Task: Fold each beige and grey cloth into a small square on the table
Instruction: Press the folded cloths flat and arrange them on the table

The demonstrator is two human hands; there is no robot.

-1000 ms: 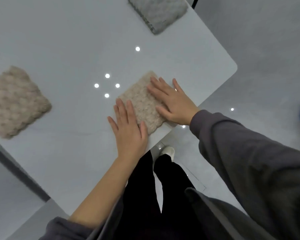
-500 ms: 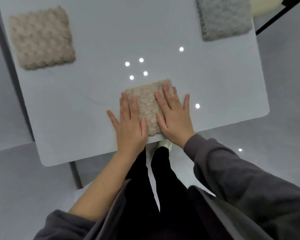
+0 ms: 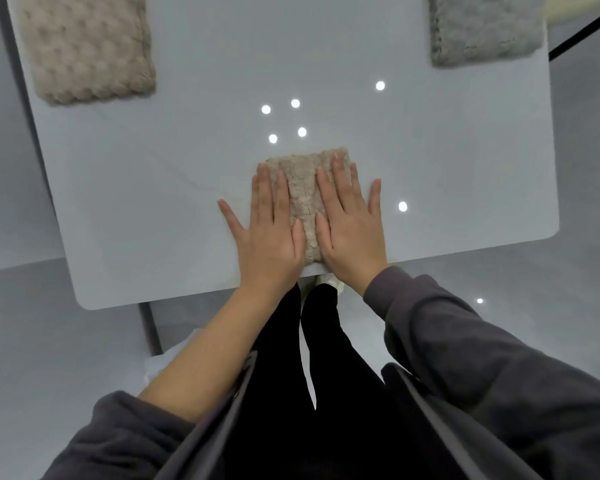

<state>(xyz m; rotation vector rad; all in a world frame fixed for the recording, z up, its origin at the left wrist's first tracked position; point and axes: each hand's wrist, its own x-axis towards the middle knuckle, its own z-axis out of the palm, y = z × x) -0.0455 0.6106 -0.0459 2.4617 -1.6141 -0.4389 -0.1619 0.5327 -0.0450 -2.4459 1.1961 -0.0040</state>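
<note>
A small folded beige cloth (image 3: 303,199) lies near the front edge of the white table (image 3: 465,188). My left hand (image 3: 267,233) lies flat on its left half, fingers straight, thumb out on the bare table. My right hand (image 3: 352,223) presses flat on its right half. Only a strip of cloth shows between the hands. A second folded beige cloth (image 3: 87,46) rests at the table's far left. At the far right sits a folded grey cloth (image 3: 478,26), cut off by the frame's top.
The table's front edge runs just under my wrists, with my black-trousered legs (image 3: 312,375) and a white shoe (image 3: 328,280) below it. A dark table leg (image 3: 149,327) stands at lower left. Bright light reflections dot the tabletop. Grey floor surrounds the table.
The view has swung so the table sits squarer. Both hands have drawn closer together on the beige cloth and still press it flat.
</note>
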